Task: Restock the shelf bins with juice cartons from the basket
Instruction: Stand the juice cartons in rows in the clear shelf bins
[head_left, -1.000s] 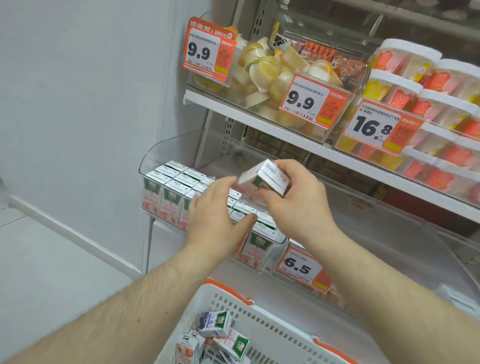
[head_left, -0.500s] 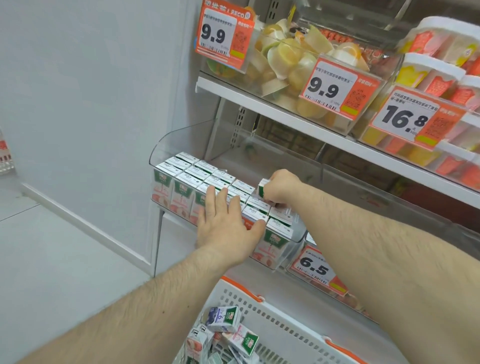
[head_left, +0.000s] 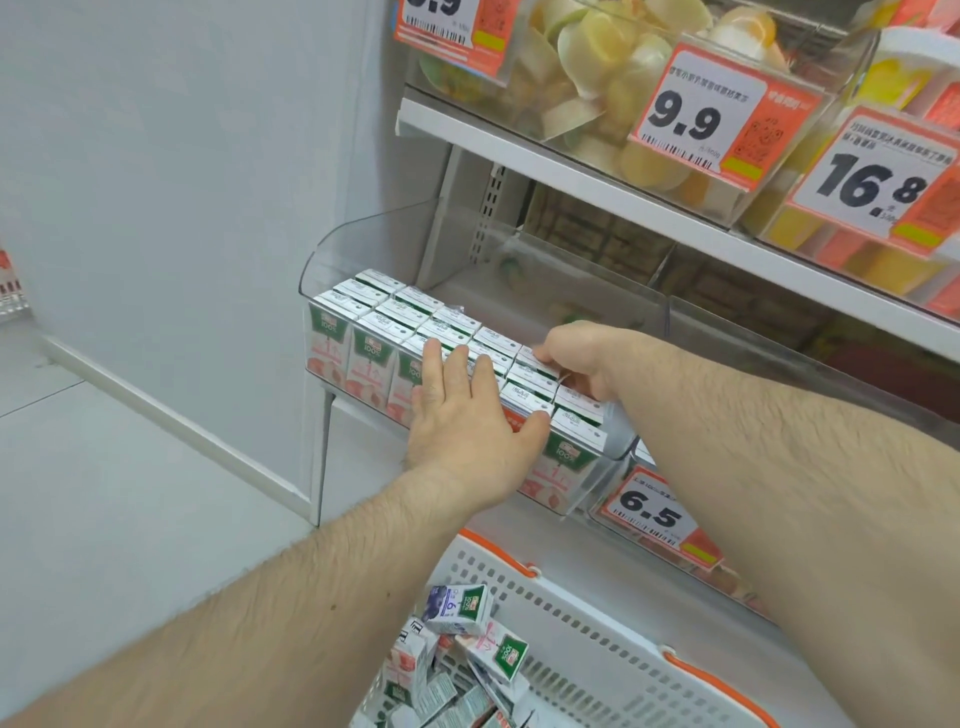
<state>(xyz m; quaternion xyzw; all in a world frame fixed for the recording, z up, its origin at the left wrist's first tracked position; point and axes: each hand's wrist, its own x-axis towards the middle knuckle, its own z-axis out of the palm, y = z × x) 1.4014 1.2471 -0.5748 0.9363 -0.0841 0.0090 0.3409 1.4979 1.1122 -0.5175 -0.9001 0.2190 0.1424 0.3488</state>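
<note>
Three tight rows of juice cartons (head_left: 415, 332) already fill the clear shelf bin (head_left: 363, 244) at frame centre, so shoving the last one in could buckle its neighbours. Your left hand (head_left: 467, 415) lies flat, fingers straight, pressing the front cartons; your right hand (head_left: 582, 358) curls round the newest carton (head_left: 537, 364). More wait in the basket (head_left: 597, 639), bottom centre.

This is a shop, at a chilled display shelf. Orange-and-white price tags (head_left: 701, 122) reading 9.9, 16.8 and 6.5 hang on clear plastic shelf bins (head_left: 363, 244) holding rows of identical juice cartons (head_left: 374, 332) and packed fruit cups (head_left: 597, 67). A white shopping basket (head_left: 597, 644) with orange trim sits below.
</note>
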